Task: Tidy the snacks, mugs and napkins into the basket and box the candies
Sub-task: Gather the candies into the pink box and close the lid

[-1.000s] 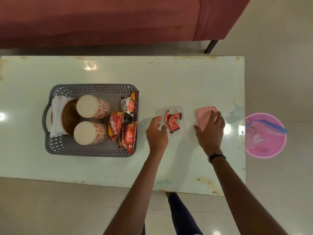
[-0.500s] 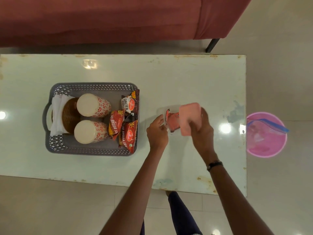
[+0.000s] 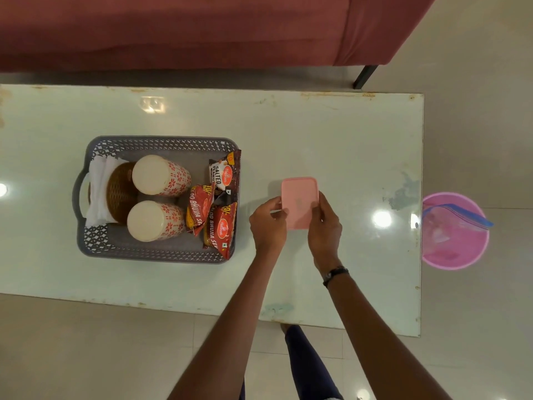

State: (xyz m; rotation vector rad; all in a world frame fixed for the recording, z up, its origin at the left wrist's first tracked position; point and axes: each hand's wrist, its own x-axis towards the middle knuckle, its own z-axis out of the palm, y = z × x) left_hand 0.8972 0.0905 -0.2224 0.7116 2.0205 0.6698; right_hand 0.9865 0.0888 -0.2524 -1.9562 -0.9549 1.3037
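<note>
Both hands, left hand (image 3: pixel 266 223) and right hand (image 3: pixel 324 223), are clamped on the pink lid (image 3: pixel 300 202), just moved right of the basket (image 3: pixel 161 144), apparently over the now hidden candies.

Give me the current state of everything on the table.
Lid: over the box, both hands on it.
Left hand: gripping lid's left edge.
Right hand: gripping lid's right edge.
Basket: filled.
Mugs: on their sides.
Snacks: in basket.
Napkins: in basket.

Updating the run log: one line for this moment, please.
step: lidding candy box | pink lid between left hand and right hand | gray basket: packed
</note>
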